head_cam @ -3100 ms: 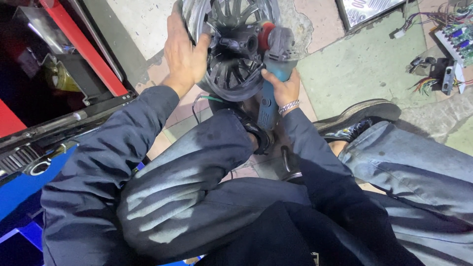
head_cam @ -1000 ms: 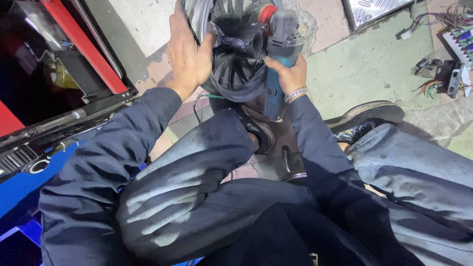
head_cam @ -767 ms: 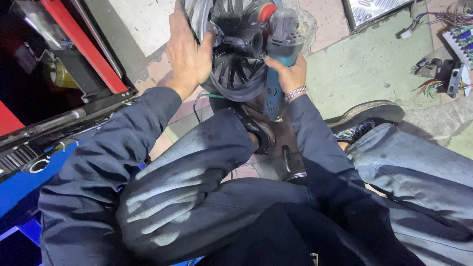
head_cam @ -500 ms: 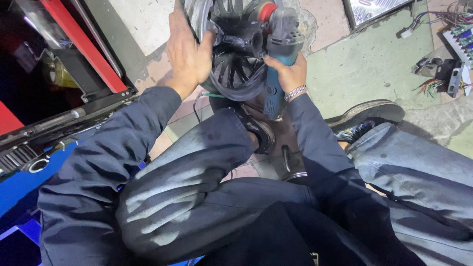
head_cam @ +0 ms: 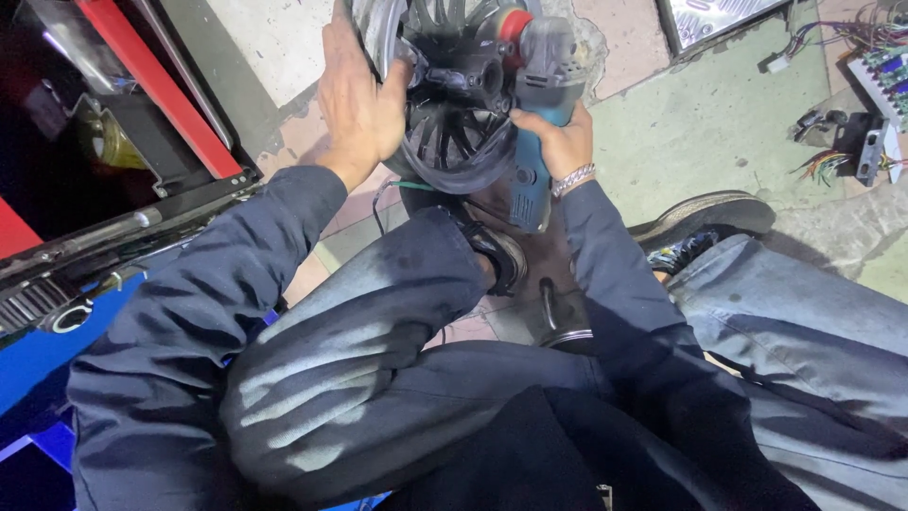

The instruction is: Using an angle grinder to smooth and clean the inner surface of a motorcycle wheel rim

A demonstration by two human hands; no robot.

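Fingers of the left hand (head_cam: pixel 361 106) are spread wide and laid flat against the rim of the wheel (head_cam: pixel 454 123), with the thumb pointing toward the spokes. Fingers of the right hand (head_cam: pixel 558 142) are curled tightly around the body of the grinder (head_cam: pixel 532 123), and a metal bracelet (head_cam: pixel 573 180) is seen on that wrist.

The wheel is a dark, spoked part, stood on edge at the top of the view, just beyond the raised left knee (head_cam: pixel 416 274). Its upper part is cut off by the frame. The grinder is blue-green with a grey head and a red piece at its top; its head is pressed against the hub of the wheel, and its body is pointed down toward the person. Whether the disc is turning cannot be told.

Both arms are covered by dark blue sleeves, and faded jeans are worn. A dark shoe (head_cam: pixel 705 213) is rested on the ground (head_cam: pixel 719 123) to the right, near the right forearm. A second shoe (head_cam: pixel 497 255) is placed under the wheel, just beside the grinder's lower end.

A red bar (head_cam: pixel 156 85) is set on the left, next to a black frame. Loose coloured wires (head_cam: pixel 832 166) and a circuit board (head_cam: pixel 884 71) are laid at the far right, well apart from the hands.
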